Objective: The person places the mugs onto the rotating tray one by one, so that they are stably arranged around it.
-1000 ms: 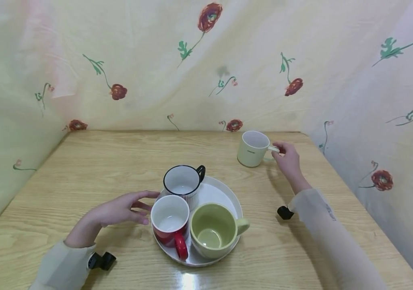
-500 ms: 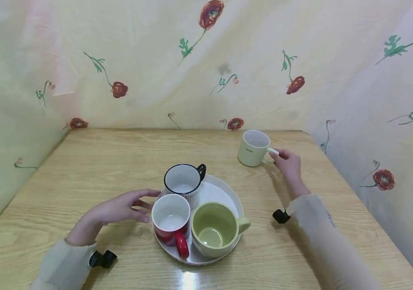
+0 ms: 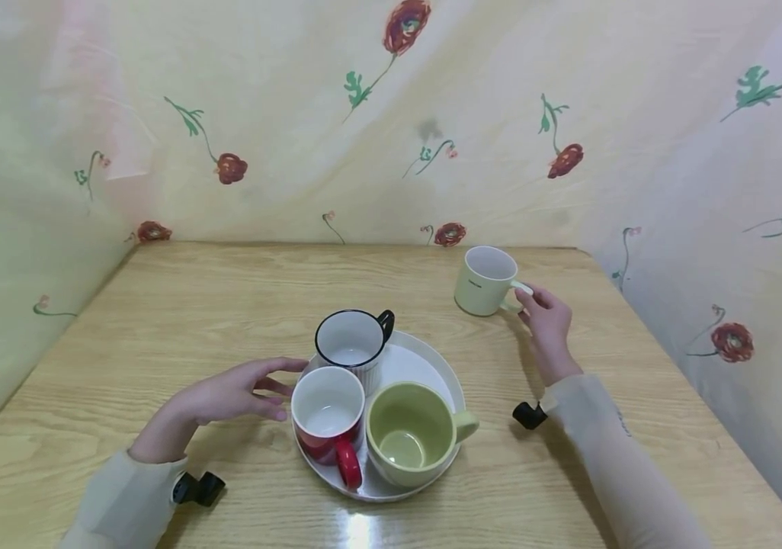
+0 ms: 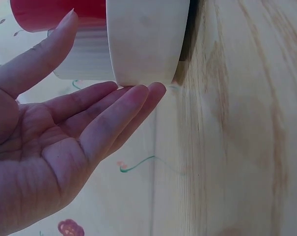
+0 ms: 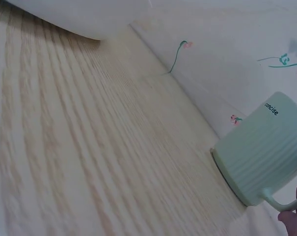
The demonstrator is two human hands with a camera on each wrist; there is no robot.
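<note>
At the back right, my right hand (image 3: 547, 324) pinches the handle of a pale green mug (image 3: 480, 288). In the right wrist view this mug (image 5: 263, 147) carries the word "concise", and its base is close to the tabletop. My left hand (image 3: 229, 393) reaches to the left side of a round white tray (image 3: 425, 362). Its fingers are extended, with fingertips right at the tray's outer wall (image 4: 146, 39) in the left wrist view. On the tray stand a red mug (image 3: 317, 442) with a white inside, a white black-rimmed mug (image 3: 372, 374) and a wide olive-green mug (image 3: 401, 469).
The wooden table (image 3: 226, 290) runs back to a flower-printed cloth (image 3: 295, 114), which also hangs along both sides. A bare strip of the tray shows at its right rear. The olive mug's handle (image 3: 465, 425) sticks out over the tray's right rim.
My right hand has come slightly lower and nearer on the pale green mug's handle. The mug, the tray and my left hand look unmoved; the head view has shifted a little.
</note>
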